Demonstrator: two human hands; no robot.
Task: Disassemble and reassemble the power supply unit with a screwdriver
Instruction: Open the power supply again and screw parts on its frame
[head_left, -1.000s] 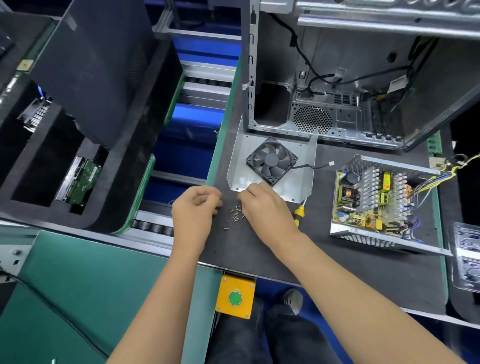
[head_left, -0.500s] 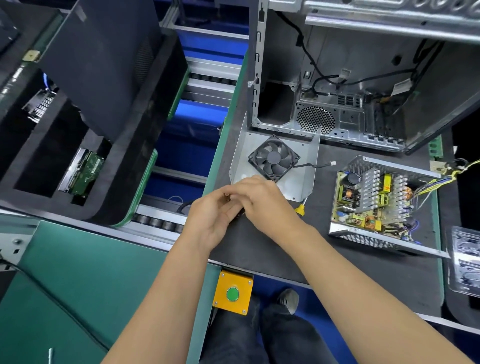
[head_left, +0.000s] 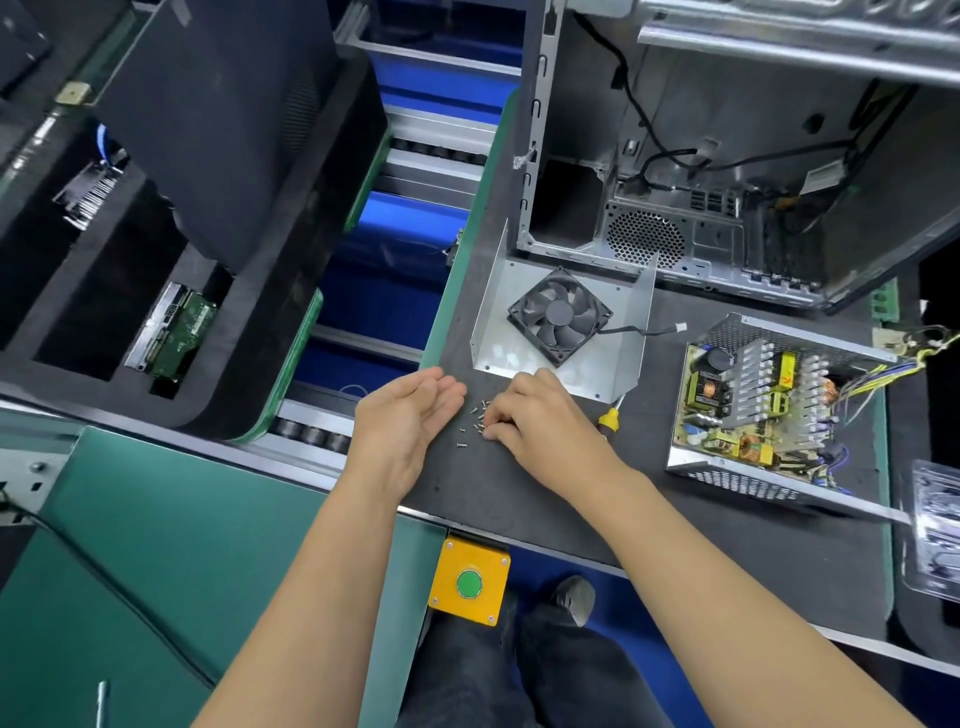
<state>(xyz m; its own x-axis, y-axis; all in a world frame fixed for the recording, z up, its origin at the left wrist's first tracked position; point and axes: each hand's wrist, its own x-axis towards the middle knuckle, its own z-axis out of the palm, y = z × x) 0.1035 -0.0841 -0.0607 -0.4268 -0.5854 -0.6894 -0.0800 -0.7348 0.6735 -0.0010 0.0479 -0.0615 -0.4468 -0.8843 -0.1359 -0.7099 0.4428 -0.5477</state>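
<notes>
The left hand (head_left: 410, 415) lies palm up, fingers relaxed, near the mat's (head_left: 519, 493) left edge; the right hand (head_left: 540, 421) curls fingertips onto loose screws (head_left: 475, 423); whether it pinches one cannot be told.

Bright even overhead light, sharp centre, wide-angle bending at edges.

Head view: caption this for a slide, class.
Right hand picks at loose screws; left hand waits open beside them.

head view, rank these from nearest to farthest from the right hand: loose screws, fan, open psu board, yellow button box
1. loose screws, at the right hand's fingertips
2. fan, just beyond the hand
3. yellow button box and open psu board: too close to call
</notes>
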